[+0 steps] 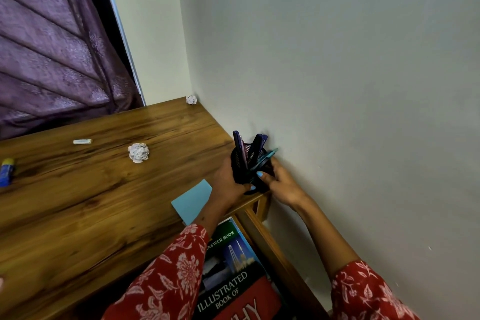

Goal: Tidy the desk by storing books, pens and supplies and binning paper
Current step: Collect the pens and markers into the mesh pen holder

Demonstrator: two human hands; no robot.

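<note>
overhead, wooden desk [104, 202] meets grey wall [337, 73], purple curtain [52, 47].

The desk [104, 189] is brown wood-grain board with a smooth, faintly sheened top. The pen holder [250, 166] is black mesh, matt. The pens [255, 147] in it look like dark plastic, one teal and slightly glossy. Two crumpled paper balls [139, 152] [191, 99] are white, creased and rough. The blue paper pad [192, 201] is flat and matt. The books [231, 275] have glossy printed covers. The curtain [52, 47] is purple patterned cloth. The sleeves [166, 275] are red floral cloth. The wall [337, 73] is matt painted plaster.
</note>
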